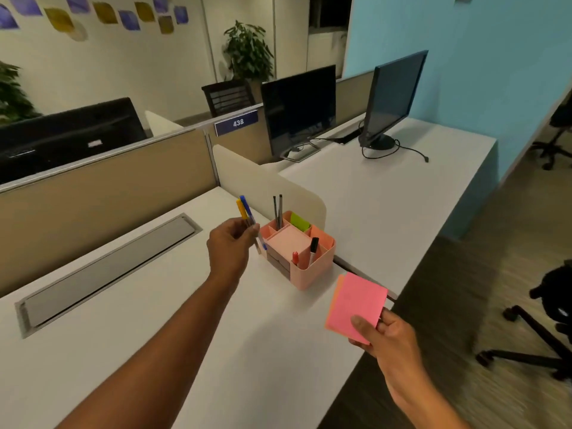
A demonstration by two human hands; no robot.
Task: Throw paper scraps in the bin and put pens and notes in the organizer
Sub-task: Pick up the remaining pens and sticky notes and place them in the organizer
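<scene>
Right hand (387, 332) sits closest, low at the desk edge, thumb and fingers pinching a stack of pink sticky notes (356, 305) by its bottom corner, with an orange sheet peeking out behind. It's tilted up, flat face showing, probably so it can drop straight into a slot. Left hand (230, 246) is further out, closed around two pens, one yellow (242, 209) and one blue (247, 209), caps up, hovering just beside the pink organizer (312, 274) on the white desk (154, 351). Looks like they're lined up to go in beside the two dark pens (277, 212) at the back. A black marker (313, 247) and a red-capped pen (295, 257) stand in front, green notes (299, 222) behind. No bin in sight, no scraps either. Only readable writing: "438" on the blue partition tag (236, 122).
</scene>
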